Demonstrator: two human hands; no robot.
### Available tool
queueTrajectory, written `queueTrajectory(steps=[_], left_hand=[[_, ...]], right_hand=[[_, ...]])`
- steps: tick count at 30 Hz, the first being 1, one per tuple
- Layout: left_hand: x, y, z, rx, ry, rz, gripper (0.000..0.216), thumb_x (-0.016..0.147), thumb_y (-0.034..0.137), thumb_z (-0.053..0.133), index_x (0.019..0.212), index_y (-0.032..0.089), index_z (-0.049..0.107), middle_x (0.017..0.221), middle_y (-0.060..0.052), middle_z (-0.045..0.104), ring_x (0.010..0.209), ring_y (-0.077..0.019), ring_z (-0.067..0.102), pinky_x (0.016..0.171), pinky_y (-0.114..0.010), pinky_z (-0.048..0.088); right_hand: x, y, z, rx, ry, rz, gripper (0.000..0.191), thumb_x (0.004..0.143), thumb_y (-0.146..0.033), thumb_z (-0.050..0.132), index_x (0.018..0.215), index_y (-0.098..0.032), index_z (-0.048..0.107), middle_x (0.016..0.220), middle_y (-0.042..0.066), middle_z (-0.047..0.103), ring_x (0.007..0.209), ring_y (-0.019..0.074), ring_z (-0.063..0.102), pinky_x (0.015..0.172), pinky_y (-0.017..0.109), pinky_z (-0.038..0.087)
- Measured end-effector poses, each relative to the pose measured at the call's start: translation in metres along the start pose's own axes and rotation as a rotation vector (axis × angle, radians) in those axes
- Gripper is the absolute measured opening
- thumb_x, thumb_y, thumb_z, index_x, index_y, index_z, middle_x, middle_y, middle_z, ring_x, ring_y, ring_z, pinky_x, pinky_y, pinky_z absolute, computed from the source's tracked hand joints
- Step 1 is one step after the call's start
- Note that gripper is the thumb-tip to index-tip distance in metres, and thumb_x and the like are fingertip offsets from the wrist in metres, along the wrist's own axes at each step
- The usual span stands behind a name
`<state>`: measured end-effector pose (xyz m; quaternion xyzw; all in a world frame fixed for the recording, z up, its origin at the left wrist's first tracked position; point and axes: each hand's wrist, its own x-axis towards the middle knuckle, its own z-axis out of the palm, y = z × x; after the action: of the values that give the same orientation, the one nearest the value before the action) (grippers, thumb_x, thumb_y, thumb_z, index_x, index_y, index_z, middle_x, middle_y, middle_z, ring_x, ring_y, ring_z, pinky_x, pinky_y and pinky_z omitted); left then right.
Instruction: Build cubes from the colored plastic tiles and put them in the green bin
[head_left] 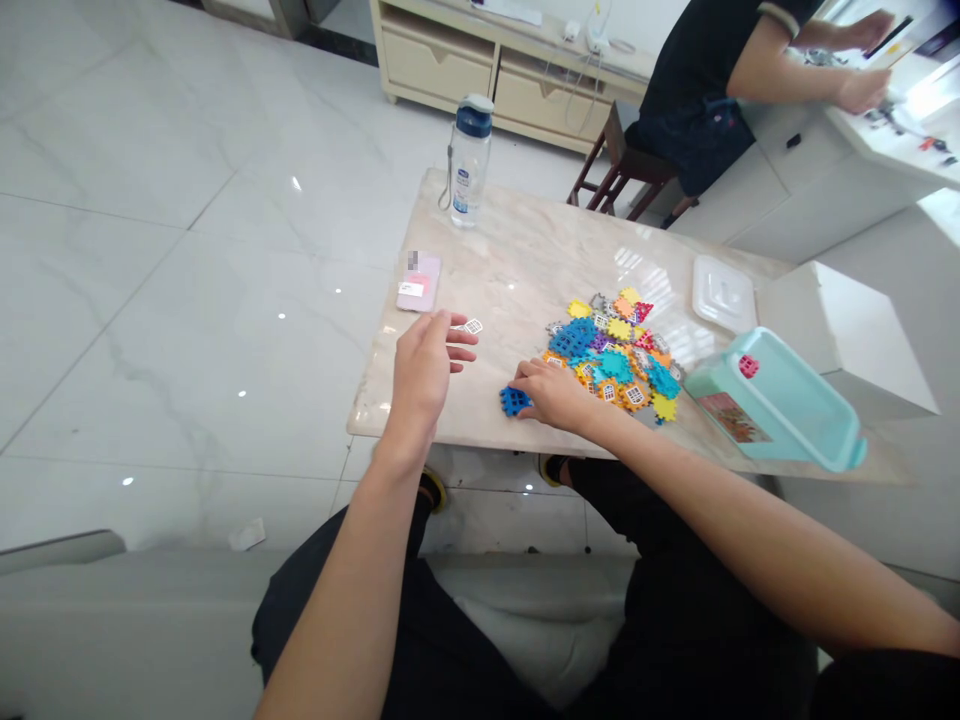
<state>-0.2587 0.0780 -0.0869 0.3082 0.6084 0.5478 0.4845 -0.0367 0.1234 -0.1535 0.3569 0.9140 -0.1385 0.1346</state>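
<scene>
While seated at the near edge of the tabletop, keeps the teal bin pushed to the right edge, leaving the pile of colourful tiles spread within reach mid-table. Stands the water bottle at the far left corner, away from the work. Pins a blue tile near the near edge under the curled fingers of the right hand. Pinches a small white window piece in the left hand, fingertips nearly closed, lifted above the left side.
</scene>
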Motion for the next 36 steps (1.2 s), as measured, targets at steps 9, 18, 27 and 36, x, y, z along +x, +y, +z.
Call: queueTrajectory(steps=[9,18,27,36], left_hand=[[-0.003,0.002,0.005,0.035,-0.008,0.016,0.038,0.094,0.055,0.067,0.107,0.019,0.073,0.093,-0.008,0.08,0.076,-0.0206,0.073,0.068,-0.03,0.052],[0.011,-0.031,0.016,0.496,-0.144,0.119,0.041,0.095,0.051,0.058,0.118,0.019,0.071,0.105,-0.01,0.083,0.086,-0.0222,0.08,0.074,-0.031,0.059],[0.015,-0.044,0.088,1.142,-0.258,0.363,0.028,0.097,0.041,0.059,0.111,0.023,0.075,0.114,-0.013,0.084,0.105,-0.0349,0.078,0.092,-0.045,0.057],[0.052,-0.086,0.174,1.321,-0.281,0.408,0.046,0.105,0.046,0.062,0.142,0.02,0.065,0.144,-0.017,0.074,0.127,-0.0349,0.072,0.105,-0.044,0.057]], right_hand=[[0.003,0.0,-0.001,0.008,-0.035,0.019,0.053,0.093,-0.032,0.09,0.139,-0.013,0.073,0.135,0.017,0.073,0.128,0.0356,0.066,0.11,0.042,0.052],[-0.045,0.014,-0.06,0.096,-0.116,0.251,0.052,0.089,-0.039,0.094,0.131,-0.014,0.076,0.14,0.02,0.076,0.131,0.0356,0.072,0.105,0.038,0.058],[-0.116,0.067,-0.076,0.183,0.12,0.512,0.034,0.107,-0.041,0.07,0.128,-0.014,0.075,0.133,0.02,0.08,0.125,0.0342,0.076,0.1,0.04,0.06],[-0.158,0.113,-0.035,0.331,0.298,0.519,0.03,0.111,-0.042,0.064,0.129,-0.019,0.072,0.126,0.015,0.081,0.125,0.0325,0.075,0.1,0.039,0.058]])
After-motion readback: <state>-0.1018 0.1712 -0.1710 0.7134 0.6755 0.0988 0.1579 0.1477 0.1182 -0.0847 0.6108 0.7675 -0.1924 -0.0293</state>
